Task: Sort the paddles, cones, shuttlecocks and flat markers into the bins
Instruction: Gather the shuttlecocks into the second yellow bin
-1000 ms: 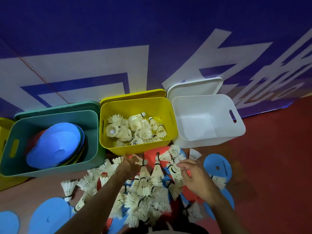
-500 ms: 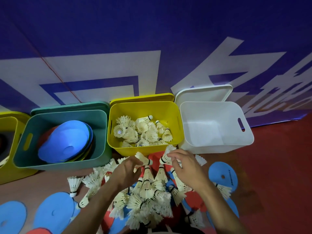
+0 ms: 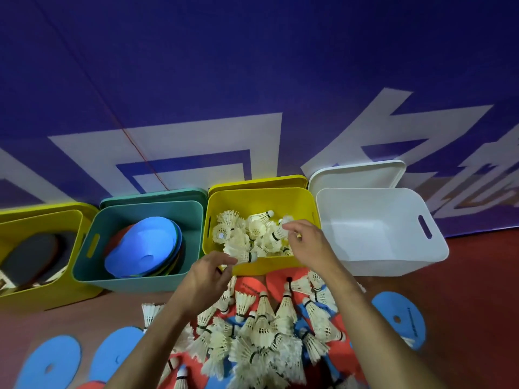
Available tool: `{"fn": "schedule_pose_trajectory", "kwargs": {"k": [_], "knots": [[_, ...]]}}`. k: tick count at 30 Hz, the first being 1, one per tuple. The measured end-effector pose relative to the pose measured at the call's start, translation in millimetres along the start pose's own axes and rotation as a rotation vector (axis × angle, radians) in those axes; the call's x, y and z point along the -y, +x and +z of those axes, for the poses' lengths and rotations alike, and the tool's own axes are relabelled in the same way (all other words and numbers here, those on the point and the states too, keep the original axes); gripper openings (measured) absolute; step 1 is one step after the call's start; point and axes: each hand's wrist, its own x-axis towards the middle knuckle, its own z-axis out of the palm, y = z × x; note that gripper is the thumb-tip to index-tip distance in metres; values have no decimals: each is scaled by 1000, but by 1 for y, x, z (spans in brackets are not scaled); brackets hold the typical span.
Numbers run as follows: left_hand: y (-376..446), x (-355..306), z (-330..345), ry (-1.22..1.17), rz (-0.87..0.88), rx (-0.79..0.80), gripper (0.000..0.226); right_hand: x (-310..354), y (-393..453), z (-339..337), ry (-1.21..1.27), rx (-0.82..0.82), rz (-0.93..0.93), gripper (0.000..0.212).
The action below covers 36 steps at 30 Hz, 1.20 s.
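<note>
We judge shuttlecocks featherlight, skirts crushable; best pinched at cork or stem band.

Left hand [image 3: 206,279] at near rim of middle yellow bin [image 3: 261,192], fingertips pinching shuttlecock [image 3: 242,255].

Right hand [image 3: 307,242] over same bin, pinching another shuttlecock [image 3: 280,231] by skirt.

Loose pile [image 3: 264,332] on floor just before bin, on red and blue flat markers [image 3: 398,318].

Print on markers too small to read; wall lettering unreadable to us.

A purple banner [image 3: 252,66] with large white shapes [image 3: 213,130] and a thin red line [image 3: 132,141] running slantwise across it filled the upper part of the view. Below it lay a red floor [image 3: 477,276], which looked browner toward the left [image 3: 70,313].
</note>
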Motion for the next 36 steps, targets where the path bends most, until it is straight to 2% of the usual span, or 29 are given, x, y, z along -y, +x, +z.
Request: {"fn": "schedule_pose_trajectory", "kwargs": {"k": [4, 6, 10, 17, 23, 25, 28, 31, 36], "knots": [[-4, -1, -11, 19, -9, -35, 22, -15, 22, 14, -104, 113, 86, 36], [-3, -2, -16, 30, -9, -51, 23, -23, 17, 20, -120, 116, 99, 37], [6, -5, -22, 60, -3, -60, 25, -38, -6, 23, -42, 13, 68, 32], [62, -31, -11, 58, 28, 27, 29, -75, -88, 13, 57, -170, 89, 31], [120, -45, 19, 141, 38, 117, 34, -103, -148, 9, 97, -185, 231, 39], [130, -45, 29, 182, 65, 127, 38, -112, -158, 9, 96, -176, 270, 41], [134, -42, 35, 184, 76, 182, 42, -124, -164, 7, 45, -161, 326, 29], [125, -35, 38, 194, 114, 143, 35, -133, -161, 8, -25, -150, 346, 25], [75, -18, 39, 80, 137, 118, 28, -131, -133, 13, -171, 3, 340, 28]]}}
